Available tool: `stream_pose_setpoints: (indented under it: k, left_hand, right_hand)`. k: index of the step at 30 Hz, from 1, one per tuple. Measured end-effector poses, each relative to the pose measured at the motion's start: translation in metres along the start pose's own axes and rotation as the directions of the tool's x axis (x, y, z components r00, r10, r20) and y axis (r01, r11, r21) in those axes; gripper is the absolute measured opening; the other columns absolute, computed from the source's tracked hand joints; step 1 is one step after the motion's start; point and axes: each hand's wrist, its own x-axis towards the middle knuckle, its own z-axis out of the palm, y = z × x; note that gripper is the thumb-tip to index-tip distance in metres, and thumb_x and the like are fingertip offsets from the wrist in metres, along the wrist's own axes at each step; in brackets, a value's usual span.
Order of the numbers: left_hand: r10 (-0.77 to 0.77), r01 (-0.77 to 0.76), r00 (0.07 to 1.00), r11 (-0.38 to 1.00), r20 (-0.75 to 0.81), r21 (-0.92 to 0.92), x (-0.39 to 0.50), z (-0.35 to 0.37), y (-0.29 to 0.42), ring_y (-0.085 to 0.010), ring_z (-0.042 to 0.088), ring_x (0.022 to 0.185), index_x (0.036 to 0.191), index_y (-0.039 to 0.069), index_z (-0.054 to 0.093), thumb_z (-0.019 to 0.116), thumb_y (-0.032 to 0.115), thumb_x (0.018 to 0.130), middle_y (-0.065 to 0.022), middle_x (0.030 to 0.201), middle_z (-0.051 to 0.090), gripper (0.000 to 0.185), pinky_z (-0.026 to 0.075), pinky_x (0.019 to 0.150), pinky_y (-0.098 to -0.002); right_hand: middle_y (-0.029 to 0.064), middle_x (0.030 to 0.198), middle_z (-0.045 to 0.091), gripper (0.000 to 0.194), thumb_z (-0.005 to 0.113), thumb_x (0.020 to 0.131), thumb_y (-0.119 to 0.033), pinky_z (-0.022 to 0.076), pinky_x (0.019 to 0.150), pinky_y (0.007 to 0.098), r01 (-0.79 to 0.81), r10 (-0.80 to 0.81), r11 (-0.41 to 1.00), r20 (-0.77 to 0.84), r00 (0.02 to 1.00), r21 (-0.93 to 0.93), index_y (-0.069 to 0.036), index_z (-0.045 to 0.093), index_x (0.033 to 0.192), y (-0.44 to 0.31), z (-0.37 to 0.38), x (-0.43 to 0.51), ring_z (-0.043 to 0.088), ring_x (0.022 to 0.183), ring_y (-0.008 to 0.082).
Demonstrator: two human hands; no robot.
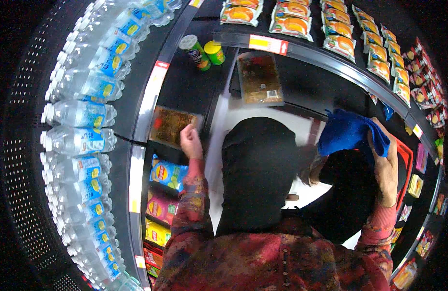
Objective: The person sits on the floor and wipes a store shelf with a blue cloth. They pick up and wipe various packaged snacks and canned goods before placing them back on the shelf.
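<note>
My left hand (pixel 191 141) has its fingers curled at the right edge of a flat, clear-wrapped brown packet (pixel 169 126). Whether the fingers pinch that edge or only touch it, I cannot tell. A folded blue cloth (pixel 346 131) is held in my right hand (pixel 386 171), its loose end hanging out to the left. A second flat brown packet (pixel 261 82), bearing a barcode, lies on the dark shelf beyond my knees. Close to it on the left stand a green can with a pale lid (pixel 195 52) and a shorter yellow-lidded can (pixel 214 52).
Water bottles (pixel 78 140) line the left shelf in a long curved row. Chip bags (pixel 168 174) sit below its price-tag rail (pixel 135 182). Wrapped round pastries (pixel 291 27) fill the upper shelf. A red-rimmed object (pixel 408 160) is behind my right hand.
</note>
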Motion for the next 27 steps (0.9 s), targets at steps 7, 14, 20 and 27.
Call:
stream_pose_setpoints:
  k: [7, 14, 20, 27]
  left_hand:
    - [0.141, -0.084, 0.843, 0.988, 0.519, -0.131, 0.022, 0.125, 0.017, -0.0179, 0.068, 0.083, 0.103, -0.002, 0.069, 0.069, 0.015, 0.088, -0.0111, 0.099, 0.072, 0.023, 0.053, 0.076, -0.0293]
    - [0.018, -0.235, 0.835, 0.916, 0.551, 0.326, 0.04, 0.198, 0.032, -0.0204, 0.069, 0.084, 0.104, -0.001, 0.072, 0.076, 0.024, 0.08, -0.0148, 0.098, 0.073, 0.034, 0.054, 0.076, -0.0297]
    - [-0.138, -0.122, 0.799, 0.916, 0.585, 0.382, 0.067, 0.223, 0.007, -0.0256, 0.07, 0.074, 0.092, 0.0, 0.072, 0.079, 0.038, 0.073, -0.0161, 0.082, 0.072, 0.043, 0.052, 0.07, -0.0371]
    - [-0.195, 0.083, 0.924, 0.942, 0.329, 0.325, 0.068, 0.25, 0.026, -0.0287, 0.069, 0.077, 0.093, -0.007, 0.072, 0.085, 0.045, 0.067, -0.0193, 0.093, 0.073, 0.06, 0.054, 0.076, -0.0388]
  right_hand:
    - [0.0135, 0.126, 0.059, 0.042, 0.055, 0.095, -0.018, 0.0407, 0.104, 0.0337, -0.002, -0.05, 0.988, 0.337, 0.94, 0.152, 0.005, 0.053, 0.13, -0.03, 0.005, 0.018, 0.056, 0.117, 0.0209]
    - [0.0129, 0.091, 0.062, 0.04, 0.05, 0.095, -0.031, 0.0467, 0.082, 0.0306, 0.055, -0.113, 0.986, 0.391, 0.913, 0.156, 0.006, 0.059, 0.106, -0.037, 0.01, 0.024, 0.061, 0.086, 0.0192]
    - [0.0148, 0.088, 0.064, 0.037, 0.052, 0.091, -0.028, 0.0494, 0.077, 0.0335, 0.137, -0.176, 0.982, 0.349, 0.92, 0.133, 0.005, 0.06, 0.106, -0.032, 0.004, 0.023, 0.064, 0.081, 0.0261]
    - [0.0193, 0.095, 0.063, 0.034, 0.057, 0.079, -0.006, 0.0499, 0.079, 0.0401, 0.203, -0.237, 0.97, 0.362, 0.901, 0.131, 0.003, 0.06, 0.112, -0.022, 0.003, 0.025, 0.063, 0.088, 0.0384]
